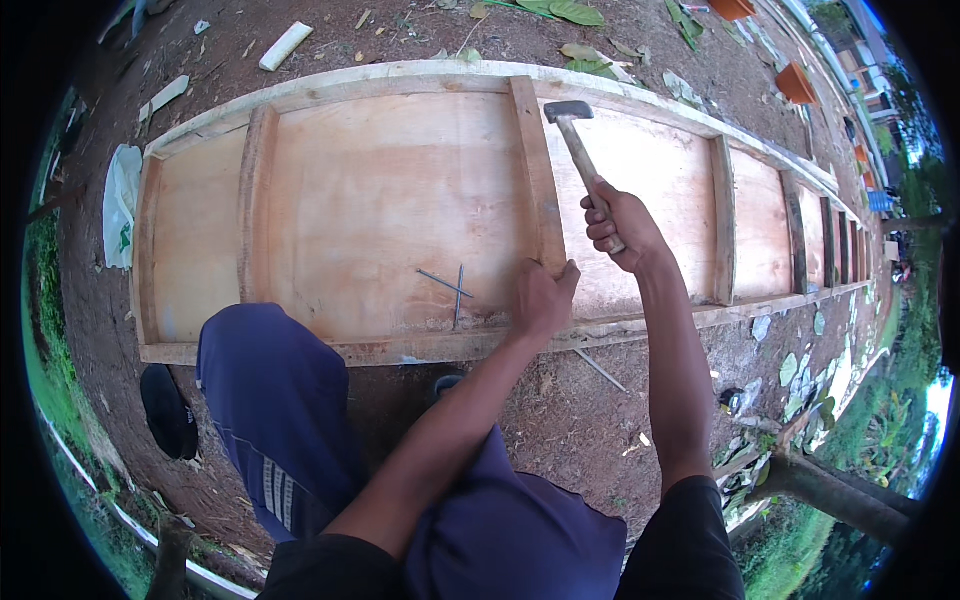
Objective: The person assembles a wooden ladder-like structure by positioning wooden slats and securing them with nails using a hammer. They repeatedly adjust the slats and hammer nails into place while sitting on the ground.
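Daylight falls on brown earth scattered with leaves; orange pots sit far right, greenery edging both sides.

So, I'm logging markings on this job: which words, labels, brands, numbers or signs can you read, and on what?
No text can be read in this picture.
White plastic left of the frame: a green mark, too small and blurred to tell whether it is lettering.
Hammer in the right hand: no lettering visible.
Far-right background: too small to tell.
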A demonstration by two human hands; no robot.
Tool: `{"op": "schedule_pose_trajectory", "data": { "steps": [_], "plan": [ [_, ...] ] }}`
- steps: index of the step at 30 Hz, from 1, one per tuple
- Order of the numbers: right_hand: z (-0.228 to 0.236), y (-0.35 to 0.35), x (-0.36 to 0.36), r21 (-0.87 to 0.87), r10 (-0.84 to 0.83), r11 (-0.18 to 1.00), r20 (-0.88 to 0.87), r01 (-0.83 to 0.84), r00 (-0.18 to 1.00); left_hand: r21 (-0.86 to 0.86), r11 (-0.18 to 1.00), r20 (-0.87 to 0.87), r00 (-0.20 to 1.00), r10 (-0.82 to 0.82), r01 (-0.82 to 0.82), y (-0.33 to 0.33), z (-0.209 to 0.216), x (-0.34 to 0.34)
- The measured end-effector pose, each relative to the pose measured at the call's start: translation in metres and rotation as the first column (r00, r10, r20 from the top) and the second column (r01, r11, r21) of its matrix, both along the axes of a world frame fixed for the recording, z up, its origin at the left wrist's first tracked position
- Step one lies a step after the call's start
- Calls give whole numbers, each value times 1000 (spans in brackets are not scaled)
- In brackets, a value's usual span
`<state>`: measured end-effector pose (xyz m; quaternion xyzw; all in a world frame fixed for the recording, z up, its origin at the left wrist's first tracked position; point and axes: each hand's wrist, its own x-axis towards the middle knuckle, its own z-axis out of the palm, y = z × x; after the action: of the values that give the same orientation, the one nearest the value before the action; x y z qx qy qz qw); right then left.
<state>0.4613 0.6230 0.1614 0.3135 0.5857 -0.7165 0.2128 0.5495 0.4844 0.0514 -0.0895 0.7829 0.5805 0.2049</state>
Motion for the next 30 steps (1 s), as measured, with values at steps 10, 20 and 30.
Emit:
{"op": "schedule_pose_trajectory", "data": {
  "steps": [10, 20, 30],
  "plan": [
    [54, 79, 249, 132, -278, 960, 326, 248, 904, -124, 991, 74, 995, 68, -58, 2, 9, -89],
    [-22, 74, 243, 209, -920, 233, -269, 950, 285, -193, 981, 7, 1000, 9, -8, 6, -7, -87],
    [56, 164, 288, -75, -929, 331, -198, 941, 311, -171, 982, 43, 996, -79, 85, 3, 12, -89]
  ]
}}
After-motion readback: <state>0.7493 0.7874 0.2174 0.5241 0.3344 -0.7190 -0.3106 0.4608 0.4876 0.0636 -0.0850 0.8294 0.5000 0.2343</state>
